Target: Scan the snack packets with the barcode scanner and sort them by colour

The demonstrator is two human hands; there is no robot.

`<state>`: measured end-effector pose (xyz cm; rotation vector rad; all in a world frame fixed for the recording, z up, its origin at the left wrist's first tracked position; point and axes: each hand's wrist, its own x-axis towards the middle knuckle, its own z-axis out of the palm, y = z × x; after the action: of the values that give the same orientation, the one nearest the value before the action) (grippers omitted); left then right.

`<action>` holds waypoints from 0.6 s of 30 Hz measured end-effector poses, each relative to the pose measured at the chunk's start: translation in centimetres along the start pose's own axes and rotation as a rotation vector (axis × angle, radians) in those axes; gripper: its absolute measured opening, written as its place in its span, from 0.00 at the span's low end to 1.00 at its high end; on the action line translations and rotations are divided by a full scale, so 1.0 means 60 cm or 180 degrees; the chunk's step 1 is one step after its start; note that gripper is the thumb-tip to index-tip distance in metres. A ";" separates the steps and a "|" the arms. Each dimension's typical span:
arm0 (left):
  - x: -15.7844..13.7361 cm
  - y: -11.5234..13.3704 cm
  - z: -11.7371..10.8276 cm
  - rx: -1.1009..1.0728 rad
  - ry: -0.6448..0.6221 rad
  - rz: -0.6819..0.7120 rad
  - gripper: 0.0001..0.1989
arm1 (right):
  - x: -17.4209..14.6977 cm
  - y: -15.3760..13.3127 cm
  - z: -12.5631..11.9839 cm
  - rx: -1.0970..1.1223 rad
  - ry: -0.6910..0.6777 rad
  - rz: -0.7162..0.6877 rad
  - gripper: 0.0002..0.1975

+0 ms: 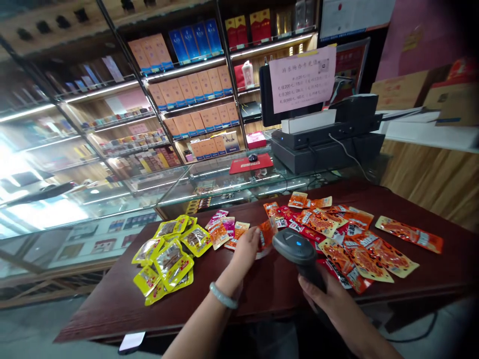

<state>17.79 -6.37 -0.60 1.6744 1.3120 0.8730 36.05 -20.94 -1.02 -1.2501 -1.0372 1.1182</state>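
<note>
Our left hand (245, 250) pinches a small orange packet (266, 232) between thumb and fingers. Our right hand (328, 291) is wrapped around the handle of a black scanner (294, 245) with a blue light on top. The scanner's head is just beside the orange packet, over the table (112, 304). We see a pale bracelet (223, 295) on our left wrist. Near that hand lie a few orange and pink packets (220, 231). Farther left, we see a pile of yellow packets (170, 259). On the right is a big, messy heap of orange and red packets (324, 222), and one long packet (409, 234) lies apart from it. Past the table, we see a black mouse (253, 157) on a red mat (239, 165).
</note>
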 end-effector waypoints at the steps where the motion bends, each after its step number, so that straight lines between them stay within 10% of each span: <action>1: -0.012 -0.006 -0.007 -0.0679 0.0046 -0.0234 0.23 | 0.000 0.000 0.003 -0.0027 -0.0026 0.0021 0.22; 7: -0.082 -0.030 -0.024 -0.2941 0.0400 -0.0737 0.28 | 0.004 0.021 0.032 -0.0137 -0.0193 0.0089 0.22; 18: -0.119 -0.058 -0.041 -0.3410 0.0717 -0.0659 0.27 | 0.015 -0.002 0.093 -0.0093 -0.0708 0.0128 0.25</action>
<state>12.62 -12.48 -2.94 0.6058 0.8471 1.3326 30.75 -19.08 -0.61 -1.1930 -1.2020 1.2990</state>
